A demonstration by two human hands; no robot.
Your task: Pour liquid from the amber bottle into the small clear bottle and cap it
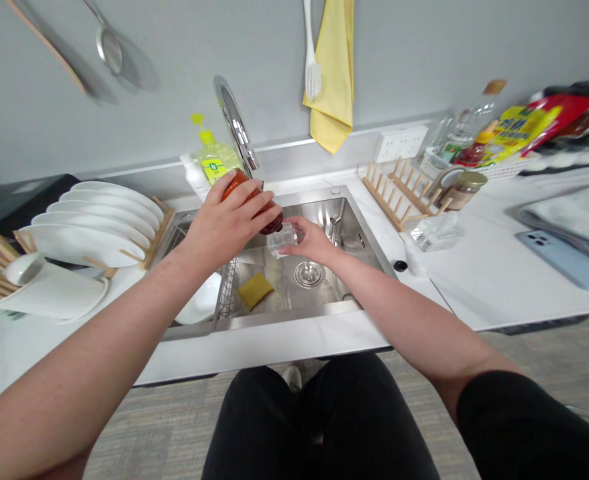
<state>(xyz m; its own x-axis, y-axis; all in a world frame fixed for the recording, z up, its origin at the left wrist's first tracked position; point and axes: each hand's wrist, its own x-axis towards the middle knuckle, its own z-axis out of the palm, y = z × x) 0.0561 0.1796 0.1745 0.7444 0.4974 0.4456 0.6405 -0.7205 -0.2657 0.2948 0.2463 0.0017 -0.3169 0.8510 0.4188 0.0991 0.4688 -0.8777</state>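
Over the sink (269, 319), my left hand (227, 223) is wrapped round a reddish-brown bottle (270, 219). The bottle tips down to the right, its lower end close to a small clear container (281, 241). My right hand (311, 240) grips that container from the right side, fingers curled round it. Whether liquid passes between them cannot be made out. Below, in the basin, lies a yellow-green sponge (255, 291), left of the round drain (309, 274). The faucet (237, 123) rises behind my left hand.
White plates (69, 240) stand in a rack at left, beside a chopstick holder (49, 293). A green soap bottle (217, 160) is behind the sink. On the right are a wooden rack (399, 193), a jar (464, 190) and a blue phone (569, 257). A yellow cloth (334, 80) hangs above.
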